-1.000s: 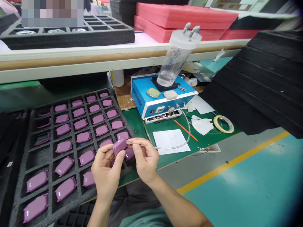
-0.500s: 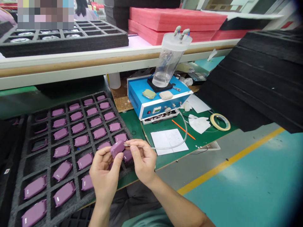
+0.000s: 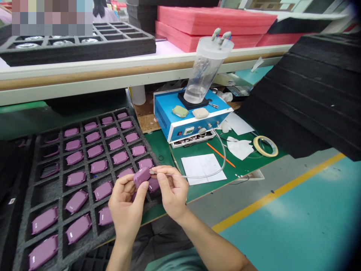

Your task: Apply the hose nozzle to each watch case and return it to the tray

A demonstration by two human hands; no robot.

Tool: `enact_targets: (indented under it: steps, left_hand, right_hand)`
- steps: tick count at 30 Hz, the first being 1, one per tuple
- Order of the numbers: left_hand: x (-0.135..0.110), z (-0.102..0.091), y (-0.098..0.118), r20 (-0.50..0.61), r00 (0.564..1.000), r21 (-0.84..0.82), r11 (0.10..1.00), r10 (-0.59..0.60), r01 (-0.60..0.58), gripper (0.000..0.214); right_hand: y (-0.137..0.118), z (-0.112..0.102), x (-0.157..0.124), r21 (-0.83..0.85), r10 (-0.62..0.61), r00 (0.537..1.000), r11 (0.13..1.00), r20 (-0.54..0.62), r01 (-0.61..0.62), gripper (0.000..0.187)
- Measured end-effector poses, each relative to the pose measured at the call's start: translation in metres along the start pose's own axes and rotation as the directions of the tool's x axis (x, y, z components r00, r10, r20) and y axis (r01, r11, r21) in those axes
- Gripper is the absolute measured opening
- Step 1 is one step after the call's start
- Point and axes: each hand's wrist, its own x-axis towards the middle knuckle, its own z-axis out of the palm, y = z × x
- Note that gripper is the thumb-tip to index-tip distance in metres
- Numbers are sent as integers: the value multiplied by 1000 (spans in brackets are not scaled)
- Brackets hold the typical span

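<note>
A mauve plastic casing (image 3: 141,177), rounded and oblong, sits low in the middle of the frame, cradled in the person's left hand (image 3: 125,203), with the fingers curled behind it and the thumb pressed on its face. The right hand (image 3: 173,192) is nearly closed, pinching a thin metal probe (image 3: 153,172), its tip at the casing's right edge. A clear hose (image 3: 222,160) runs from the probe toward a blue bench unit (image 3: 166,120) at upper centre. Matching casings fill a black foam tray (image 3: 60,180) at lower left, just beneath the hands.
</note>
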Motion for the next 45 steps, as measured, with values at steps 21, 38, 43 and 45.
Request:
enact_targets:
  steps: [21, 38, 43, 45]
  left_hand:
    - [-1, -1, 0, 18, 1000, -21, 1000, -15, 16, 31]
    - [3, 0, -2, 6, 999, -24, 999, -38, 38, 34]
    - [-18, 5, 2, 7, 997, -31, 997, -77, 77, 26]
    - [-21, -6, 10, -28, 997, -48, 996, -72, 71, 25]
  right_hand:
    - [-1, 0, 0, -24, -3, 1000, 1000, -4, 3, 11]
    - [1, -1, 0, -48, 1, 1000, 999, -2, -1, 11]
    - [-4, -9, -14, -164, 33, 997, 985, -73, -44, 10]
    - [-5, -10, -17, -180, 40, 989, 982, -140, -65, 12]
